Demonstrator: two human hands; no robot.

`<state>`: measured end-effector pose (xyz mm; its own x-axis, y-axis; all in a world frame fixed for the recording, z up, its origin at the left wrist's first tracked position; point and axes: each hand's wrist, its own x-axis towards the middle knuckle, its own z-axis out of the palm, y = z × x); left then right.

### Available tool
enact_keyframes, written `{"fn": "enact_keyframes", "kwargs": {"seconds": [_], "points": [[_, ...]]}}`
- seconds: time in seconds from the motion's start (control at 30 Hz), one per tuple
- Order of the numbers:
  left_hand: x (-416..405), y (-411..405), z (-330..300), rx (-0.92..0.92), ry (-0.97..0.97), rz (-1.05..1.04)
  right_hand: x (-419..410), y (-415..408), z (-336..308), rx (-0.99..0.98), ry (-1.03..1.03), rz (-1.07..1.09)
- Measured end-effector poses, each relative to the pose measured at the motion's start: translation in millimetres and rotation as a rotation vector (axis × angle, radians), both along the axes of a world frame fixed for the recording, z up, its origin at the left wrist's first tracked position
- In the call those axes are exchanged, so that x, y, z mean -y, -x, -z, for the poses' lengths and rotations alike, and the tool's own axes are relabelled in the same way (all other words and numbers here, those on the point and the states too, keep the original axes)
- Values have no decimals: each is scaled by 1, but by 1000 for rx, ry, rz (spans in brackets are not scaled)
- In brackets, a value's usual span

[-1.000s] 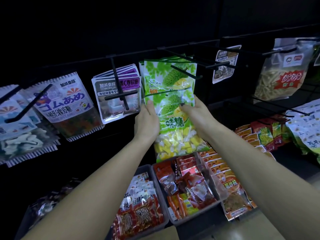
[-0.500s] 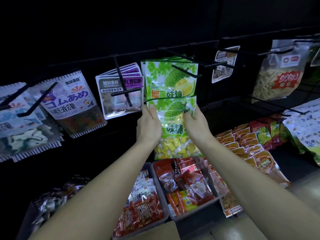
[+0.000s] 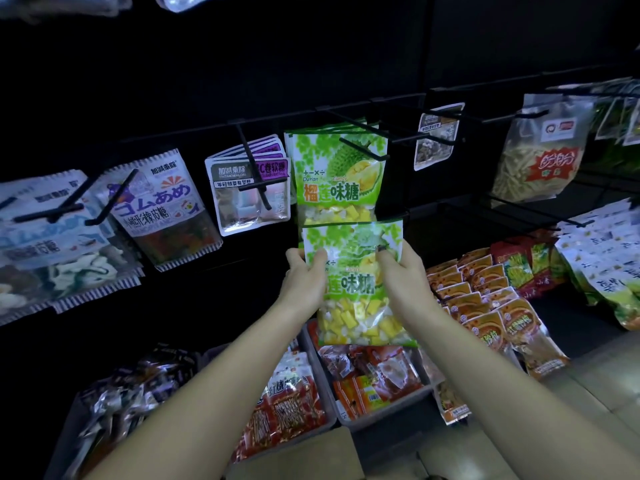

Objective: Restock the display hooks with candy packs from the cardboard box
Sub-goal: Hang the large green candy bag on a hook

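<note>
A green durian candy pack (image 3: pixel 356 289) with yellow and white pieces at its bottom is held up in front of the dark display wall. My left hand (image 3: pixel 304 277) grips its left edge and my right hand (image 3: pixel 403 275) grips its right edge. Just above it, several identical green packs (image 3: pixel 337 174) hang on a black hook (image 3: pixel 363 145). The top of the held pack sits just below those hanging packs. A corner of the cardboard box (image 3: pixel 311 452) shows at the bottom edge.
More snack packs hang on hooks to the left (image 3: pixel 162 209) and right (image 3: pixel 540 157). Grey bins (image 3: pixel 384 407) of red snack packets stand below the hands. Rows of orange packets (image 3: pixel 485 299) lie on the shelf at the right. Bare hooks (image 3: pixel 533 209) jut out at right.
Both hands have brought the green pack down from in front of the hook to below the hanging packs. The view has tilted and pulled back slightly.
</note>
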<state>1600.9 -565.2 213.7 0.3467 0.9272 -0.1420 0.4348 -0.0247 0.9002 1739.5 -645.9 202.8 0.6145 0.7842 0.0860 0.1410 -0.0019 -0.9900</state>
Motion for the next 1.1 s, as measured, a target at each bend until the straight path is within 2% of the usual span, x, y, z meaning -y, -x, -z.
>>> {"fn": "enact_keyframes", "kwargs": {"seconds": [0.2, 0.33, 0.63, 0.8, 1.1], "points": [[29, 11, -40, 99, -266, 59, 29, -3, -43, -17, -109, 9], [46, 10, -72, 134, -376, 53, 44, -3, -79, -3, -160, 4], [48, 1, -107, 111, -369, 43, 43, -12, -112, 0, -192, 16], [40, -3, -105, 99, -327, 13, 33, -18, -108, -64, -161, 27], [38, -15, -104, 65, -397, 26, 28, -32, -100, -71, -184, 50]]}}
